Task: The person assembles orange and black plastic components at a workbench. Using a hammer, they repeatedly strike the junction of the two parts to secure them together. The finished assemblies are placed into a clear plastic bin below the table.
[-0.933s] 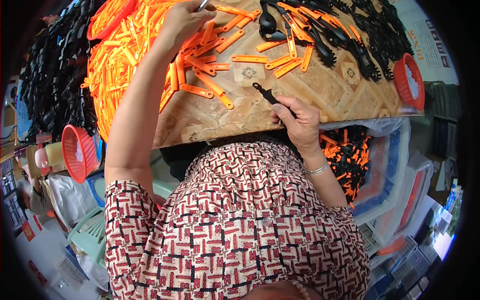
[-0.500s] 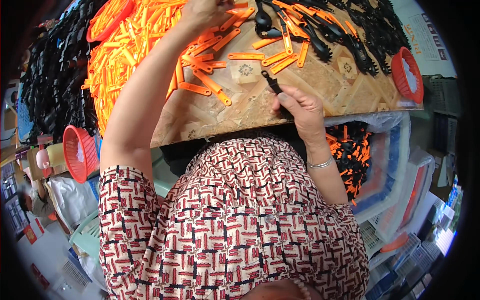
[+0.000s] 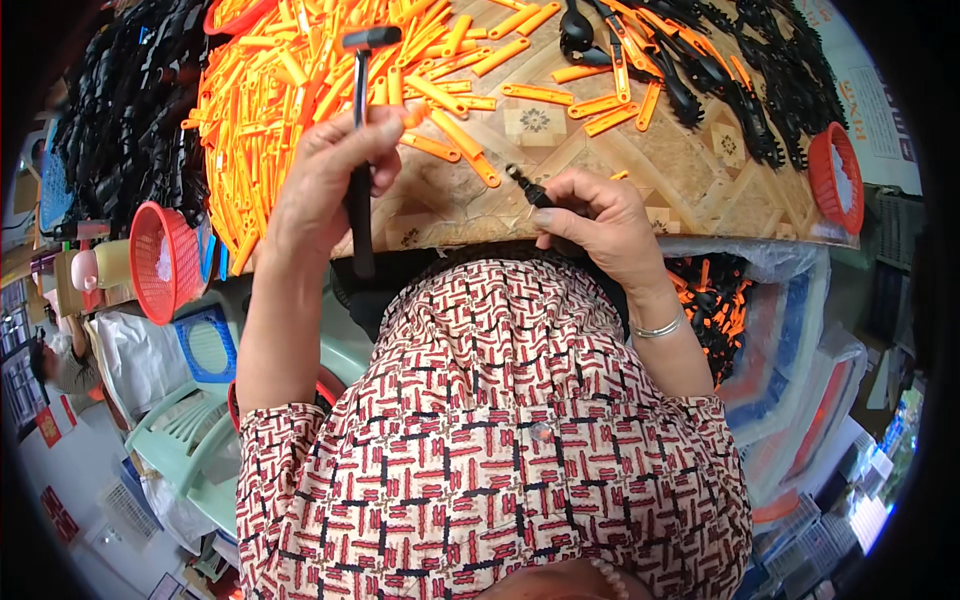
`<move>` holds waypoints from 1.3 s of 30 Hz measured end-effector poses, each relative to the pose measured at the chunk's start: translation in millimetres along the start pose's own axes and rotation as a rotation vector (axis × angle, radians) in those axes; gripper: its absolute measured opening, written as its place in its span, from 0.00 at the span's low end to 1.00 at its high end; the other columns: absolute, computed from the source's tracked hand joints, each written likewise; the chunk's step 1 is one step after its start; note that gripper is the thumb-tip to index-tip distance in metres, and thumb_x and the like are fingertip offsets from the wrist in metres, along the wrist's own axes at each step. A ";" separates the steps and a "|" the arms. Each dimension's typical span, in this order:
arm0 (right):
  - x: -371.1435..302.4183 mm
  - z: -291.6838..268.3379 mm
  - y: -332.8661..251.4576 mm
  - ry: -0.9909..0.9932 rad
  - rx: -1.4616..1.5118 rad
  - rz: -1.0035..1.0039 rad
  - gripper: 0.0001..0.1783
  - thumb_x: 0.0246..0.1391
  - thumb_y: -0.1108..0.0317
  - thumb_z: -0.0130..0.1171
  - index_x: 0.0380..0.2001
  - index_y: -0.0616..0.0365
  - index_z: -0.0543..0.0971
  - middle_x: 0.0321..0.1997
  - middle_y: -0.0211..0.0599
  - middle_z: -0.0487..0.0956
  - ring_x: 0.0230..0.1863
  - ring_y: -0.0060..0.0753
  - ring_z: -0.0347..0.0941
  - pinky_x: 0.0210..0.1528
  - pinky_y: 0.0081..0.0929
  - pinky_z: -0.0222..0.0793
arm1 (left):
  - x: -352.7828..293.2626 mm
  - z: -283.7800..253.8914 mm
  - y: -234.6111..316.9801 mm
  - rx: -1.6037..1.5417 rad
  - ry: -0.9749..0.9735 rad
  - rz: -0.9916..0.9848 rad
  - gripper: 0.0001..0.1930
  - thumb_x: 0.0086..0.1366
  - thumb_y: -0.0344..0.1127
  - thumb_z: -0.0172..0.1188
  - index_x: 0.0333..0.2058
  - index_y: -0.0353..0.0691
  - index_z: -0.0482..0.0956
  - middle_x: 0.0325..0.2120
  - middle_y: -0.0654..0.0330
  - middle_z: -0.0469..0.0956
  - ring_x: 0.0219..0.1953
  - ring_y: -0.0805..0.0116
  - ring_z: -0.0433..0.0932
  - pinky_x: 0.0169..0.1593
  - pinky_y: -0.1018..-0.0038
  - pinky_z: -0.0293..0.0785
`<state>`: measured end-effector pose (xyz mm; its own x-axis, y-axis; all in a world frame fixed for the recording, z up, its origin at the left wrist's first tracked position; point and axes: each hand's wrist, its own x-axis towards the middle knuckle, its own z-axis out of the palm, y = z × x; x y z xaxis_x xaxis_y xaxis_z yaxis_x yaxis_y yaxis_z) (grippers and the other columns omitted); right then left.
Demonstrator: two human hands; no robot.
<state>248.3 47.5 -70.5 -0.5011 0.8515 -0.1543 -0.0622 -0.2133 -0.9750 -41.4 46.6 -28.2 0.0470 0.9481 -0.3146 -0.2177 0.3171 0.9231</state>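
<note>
My left hand [image 3: 340, 175] is closed around the black handle of a hammer [image 3: 371, 40], held upright with its head above the fist. At its fingertips shows a small orange bit [image 3: 413, 116]; whether it is gripped I cannot tell. Closer to the table's front edge, my right hand [image 3: 605, 225] pinches a slim black utensil part [image 3: 527, 187], its looped tip pointing up and left. Most of that part hides in the fingers. Beyond both hands lie loose orange handle pieces [image 3: 538, 94], beside black spoon-like utensils [image 3: 680, 95].
A large heap of orange handle pieces [image 3: 265, 130] covers the left of the patterned table [image 3: 470, 215]. Black parts [image 3: 125, 140] are piled at far left. Red baskets [image 3: 165, 280] [image 3: 838, 180] stand either side. A bin at the right holds orange and black pieces [image 3: 712, 310].
My left hand has come back toward me from the far orange pieces and now holds a hammer. My right hand keeps the black part, its tip tilted further left.
</note>
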 end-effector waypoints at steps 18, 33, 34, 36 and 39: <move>-8.3 12.7 4.9 -0.082 0.071 0.137 0.13 0.61 0.74 0.61 0.47 0.69 0.82 0.26 0.30 0.80 0.24 0.14 0.75 0.23 0.12 0.71 | -26.4 31.0 -25.9 0.757 -0.192 0.467 0.12 0.58 0.26 0.69 0.41 0.35 0.86 0.30 0.62 0.75 0.35 0.70 0.74 0.40 0.75 0.70; -9.4 17.2 3.7 -0.193 0.113 0.232 0.06 0.58 0.75 0.64 0.38 0.65 0.82 0.21 0.27 0.77 0.22 0.13 0.74 0.22 0.16 0.70 | -40.8 33.7 -34.8 0.884 -0.170 0.542 0.10 0.57 0.26 0.70 0.38 0.36 0.84 0.25 0.58 0.70 0.28 0.63 0.74 0.33 0.69 0.70; -10.1 17.7 4.7 -0.194 -0.050 0.126 0.06 0.57 0.74 0.65 0.37 0.65 0.82 0.19 0.29 0.76 0.21 0.16 0.74 0.22 0.19 0.69 | -44.1 36.5 -34.4 0.889 -0.161 0.523 0.09 0.57 0.26 0.70 0.38 0.35 0.83 0.26 0.57 0.70 0.28 0.62 0.74 0.33 0.68 0.70; -11.7 20.1 6.4 -0.201 -0.372 -0.089 0.06 0.55 0.73 0.66 0.34 0.64 0.81 0.17 0.32 0.75 0.19 0.22 0.74 0.23 0.26 0.69 | -47.2 38.9 -35.5 0.901 -0.140 0.506 0.09 0.57 0.25 0.69 0.37 0.35 0.83 0.26 0.57 0.70 0.28 0.60 0.74 0.32 0.67 0.70; -10.7 23.0 7.8 -0.142 -0.678 -0.505 0.08 0.51 0.71 0.67 0.32 0.64 0.80 0.17 0.40 0.74 0.18 0.34 0.75 0.25 0.34 0.69 | -49.5 37.4 -39.4 0.912 -0.114 0.537 0.08 0.57 0.25 0.69 0.37 0.35 0.83 0.26 0.56 0.71 0.28 0.59 0.74 0.32 0.66 0.70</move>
<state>233.3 25.6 -72.8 -0.6584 0.6896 0.3016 0.2000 0.5466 -0.8131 1.4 -12.0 -40.7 0.2630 0.9511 0.1620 0.5739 -0.2892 0.7662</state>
